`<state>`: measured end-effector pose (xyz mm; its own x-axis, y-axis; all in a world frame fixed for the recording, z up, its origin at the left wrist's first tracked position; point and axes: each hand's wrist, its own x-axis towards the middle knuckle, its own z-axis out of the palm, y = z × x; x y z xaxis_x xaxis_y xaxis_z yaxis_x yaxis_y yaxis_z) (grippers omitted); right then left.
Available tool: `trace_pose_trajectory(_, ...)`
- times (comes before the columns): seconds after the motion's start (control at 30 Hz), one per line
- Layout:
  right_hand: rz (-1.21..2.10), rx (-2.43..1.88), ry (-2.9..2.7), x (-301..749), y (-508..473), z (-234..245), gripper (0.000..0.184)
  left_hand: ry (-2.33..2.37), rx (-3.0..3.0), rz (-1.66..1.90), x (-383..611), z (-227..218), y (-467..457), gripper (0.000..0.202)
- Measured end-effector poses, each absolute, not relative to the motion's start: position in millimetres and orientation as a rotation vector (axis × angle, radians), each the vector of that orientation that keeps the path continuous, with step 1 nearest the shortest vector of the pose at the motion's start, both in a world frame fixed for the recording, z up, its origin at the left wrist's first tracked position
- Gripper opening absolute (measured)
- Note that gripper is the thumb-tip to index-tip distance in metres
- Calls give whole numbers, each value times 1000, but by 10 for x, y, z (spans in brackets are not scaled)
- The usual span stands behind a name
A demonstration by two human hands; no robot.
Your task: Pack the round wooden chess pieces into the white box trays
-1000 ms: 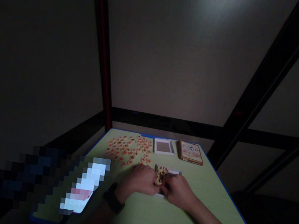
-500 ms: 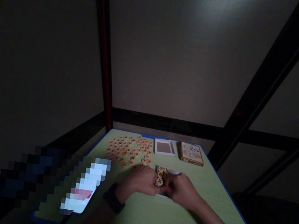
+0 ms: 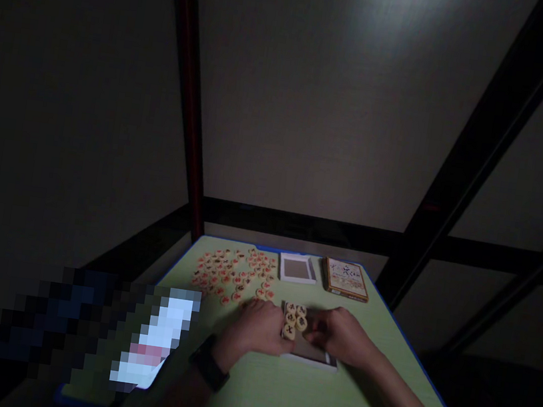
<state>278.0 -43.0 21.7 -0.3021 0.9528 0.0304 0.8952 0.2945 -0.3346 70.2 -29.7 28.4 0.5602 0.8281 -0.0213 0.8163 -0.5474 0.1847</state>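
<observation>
A white shallow tray [image 3: 313, 356] lies on the green table [image 3: 275, 393] in front of me. Several round pale game pieces [image 3: 294, 319] with dark marks sit in its far left corner. My left hand [image 3: 258, 328], with a dark watch on the wrist, rests curled against the tray's left edge, its fingertips touching the pieces. My right hand [image 3: 341, 336] lies over the tray's far right part, fingers curled beside the pieces; what it holds, if anything, is hidden. A spread of many loose round pieces [image 3: 234, 274] with red marks lies further back on the left.
A second white tray [image 3: 297, 268] and a brown printed box lid [image 3: 346, 278] lie at the table's far edge. A lit phone, blurred out, sits at the near left. Dark posts and rails stand behind and to the right of the table.
My right hand has drawn back to the right, uncovering the near part of the tray. My left hand has stayed at the tray's left edge.
</observation>
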Motion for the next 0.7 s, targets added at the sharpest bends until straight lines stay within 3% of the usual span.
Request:
trace_pose_trajectory(0.43, 229, -1740, -2385, 2705, -395, 120, 15, 1411, 2591, 111, 671, 365, -304, 33)
trace_pose_trajectory(0.7, 345, -1726, -2311, 2719, -409, 191, 10, 1539, 2562, 108, 595, 485, -326, 42)
